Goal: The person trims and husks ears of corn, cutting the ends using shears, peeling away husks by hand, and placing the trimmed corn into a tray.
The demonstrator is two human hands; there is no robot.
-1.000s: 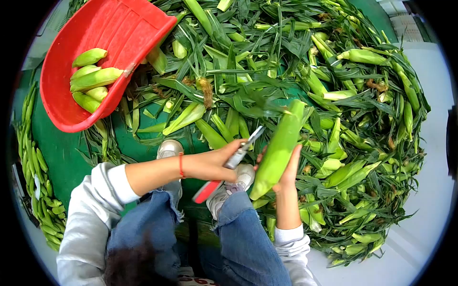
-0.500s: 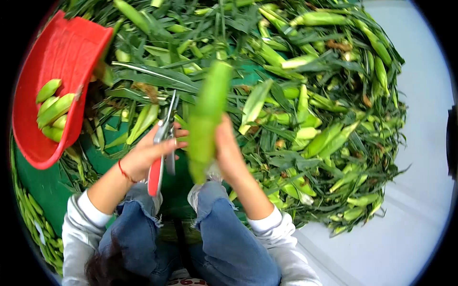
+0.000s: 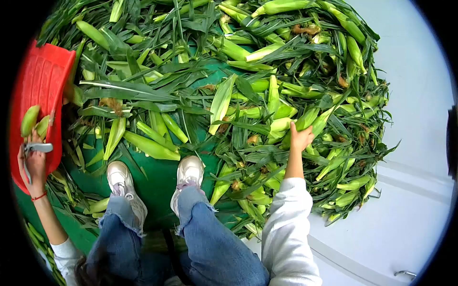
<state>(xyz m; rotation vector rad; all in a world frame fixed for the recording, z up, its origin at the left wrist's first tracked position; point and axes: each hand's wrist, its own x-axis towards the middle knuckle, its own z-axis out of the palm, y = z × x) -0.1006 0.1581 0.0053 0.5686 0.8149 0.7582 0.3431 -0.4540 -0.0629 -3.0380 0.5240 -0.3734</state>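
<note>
Two hands now well apart; half a second ago both were at the centre with one green ear between them. That ear is gone from the centre. Left hand (image 3: 33, 164) is at far left, over the near part of the red plastic scoop (image 3: 40, 71), its fingers around the pruning shears (image 3: 42, 148). Two husked ears (image 3: 30, 120) show in the scoop just beyond the fingertips; whether either is the one just carried, cannot tell. Right hand (image 3: 301, 137) has gone to the right side of the leafy corn heap (image 3: 143, 90), fingers spread across the near end of an unpicked green ear (image 3: 307, 117), touching it; whether they have closed on it, cannot tell. Heap lies on the green floor (image 3: 155, 183).

Reading (judgement): a changeover, one ear let go at left while another is taken at right; the shears remain in hand throughout.
</note>
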